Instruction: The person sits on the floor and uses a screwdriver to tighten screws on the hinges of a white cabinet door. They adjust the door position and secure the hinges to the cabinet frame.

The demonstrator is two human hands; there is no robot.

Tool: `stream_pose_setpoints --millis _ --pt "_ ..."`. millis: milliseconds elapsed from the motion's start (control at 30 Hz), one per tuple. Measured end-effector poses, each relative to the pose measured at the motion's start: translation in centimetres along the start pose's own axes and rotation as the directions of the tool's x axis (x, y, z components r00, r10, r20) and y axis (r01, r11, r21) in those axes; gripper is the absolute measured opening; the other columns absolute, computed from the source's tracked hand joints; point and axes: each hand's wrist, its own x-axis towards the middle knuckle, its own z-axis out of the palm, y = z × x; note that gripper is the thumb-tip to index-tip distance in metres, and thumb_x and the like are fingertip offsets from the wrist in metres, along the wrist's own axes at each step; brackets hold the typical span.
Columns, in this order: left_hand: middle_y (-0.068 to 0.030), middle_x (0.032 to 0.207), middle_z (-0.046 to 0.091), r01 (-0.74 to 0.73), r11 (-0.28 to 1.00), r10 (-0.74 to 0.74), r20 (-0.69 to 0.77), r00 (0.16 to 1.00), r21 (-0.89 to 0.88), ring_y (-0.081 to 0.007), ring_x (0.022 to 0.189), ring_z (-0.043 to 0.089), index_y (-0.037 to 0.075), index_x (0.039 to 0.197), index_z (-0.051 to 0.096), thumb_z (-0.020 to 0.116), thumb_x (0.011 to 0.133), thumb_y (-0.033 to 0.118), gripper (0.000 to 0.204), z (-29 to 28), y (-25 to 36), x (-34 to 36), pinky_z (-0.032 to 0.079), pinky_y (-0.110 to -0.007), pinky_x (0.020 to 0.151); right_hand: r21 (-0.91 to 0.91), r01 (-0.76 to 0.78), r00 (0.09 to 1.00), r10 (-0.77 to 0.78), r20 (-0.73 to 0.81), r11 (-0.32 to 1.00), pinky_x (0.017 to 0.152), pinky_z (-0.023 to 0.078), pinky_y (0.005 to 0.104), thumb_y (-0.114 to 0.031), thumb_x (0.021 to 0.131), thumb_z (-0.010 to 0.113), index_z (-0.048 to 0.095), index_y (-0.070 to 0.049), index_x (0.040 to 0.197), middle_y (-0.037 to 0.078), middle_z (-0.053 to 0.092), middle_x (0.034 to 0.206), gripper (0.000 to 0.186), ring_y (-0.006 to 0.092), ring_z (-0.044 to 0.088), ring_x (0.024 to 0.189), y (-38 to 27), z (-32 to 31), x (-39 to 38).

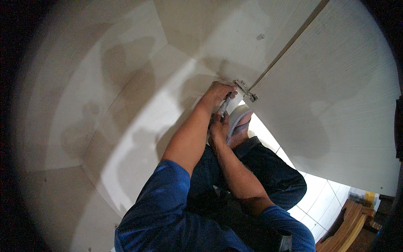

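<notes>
My left hand (221,91) is closed beside a metal hinge (244,89) that joins the cabinet's side panel to its pale door (336,109). A narrow grey-white thing (225,105) runs between my two hands, its kind too small and blurred to tell. Below, my right hand (218,126) has its fingers closed around the lower end of this thing. My left fingertips are at its upper end, close to the hinge. Parts of the fingers of both hands are hidden.
Pale cabinet panels (138,122) surround my left side, with shadows across them. My sandalled foot (242,122) is right beside my hands, under the door's edge. White floor tiles (321,199) show beyond the door. Brown wooden furniture (346,227) stands at the lower right.
</notes>
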Motion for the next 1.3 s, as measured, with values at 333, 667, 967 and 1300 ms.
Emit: stream_pose_setpoints --millis 333,667,967,1300 --pt "-0.0176 0.091 0.069 0.060 0.977 -0.085 -0.116 0.990 -0.205 -0.0281 0.078 0.068 -0.009 0.102 0.068 0.074 0.087 0.006 0.021 0.9 -0.4 0.2 0.059 -0.036 0.070 0.005 0.095 0.995 -0.095 0.036 0.995 0.088 0.051 0.0370 -0.026 0.108 0.050 0.042 0.000 0.142 0.016 0.065 0.118 0.043 0.0236 0.063 0.101 1.2 -0.2 0.8" --pt "-0.0173 0.093 0.068 0.049 0.967 -0.074 -0.093 0.993 -0.250 -0.0300 0.084 0.069 -0.009 0.103 0.066 0.073 0.087 0.005 0.022 0.5 -1.2 0.7 0.061 -0.039 0.076 -0.031 -0.007 1.000 0.007 0.002 0.999 0.084 0.051 0.0353 -0.027 0.107 0.052 0.045 0.002 0.139 0.017 0.066 0.115 0.044 0.0229 0.063 0.097 -0.5 -0.3 -0.5" --pt "-0.0183 0.096 0.070 0.026 0.978 -0.049 -0.110 0.993 -0.207 -0.0295 0.084 0.069 -0.009 0.104 0.067 0.073 0.088 0.006 0.023 0.4 -1.8 1.5 0.061 -0.039 0.079 -0.011 0.093 0.995 -0.093 0.023 0.996 0.088 0.050 0.0359 -0.029 0.104 0.058 0.048 0.004 0.137 0.018 0.066 0.119 0.047 0.0246 0.062 0.101 -0.6 -0.2 -0.3" --pt "-0.0189 0.095 0.071 0.029 0.983 -0.060 -0.167 0.984 -0.184 -0.0296 0.083 0.070 -0.009 0.102 0.068 0.074 0.087 0.005 0.022 1.2 -0.9 0.6 0.060 -0.037 0.078 -0.157 0.255 0.967 -0.255 0.020 0.954 0.086 0.050 0.0346 -0.027 0.104 0.058 0.053 0.002 0.132 0.017 0.068 0.112 0.041 0.0224 0.064 0.097 0.2 -0.3 0.1"
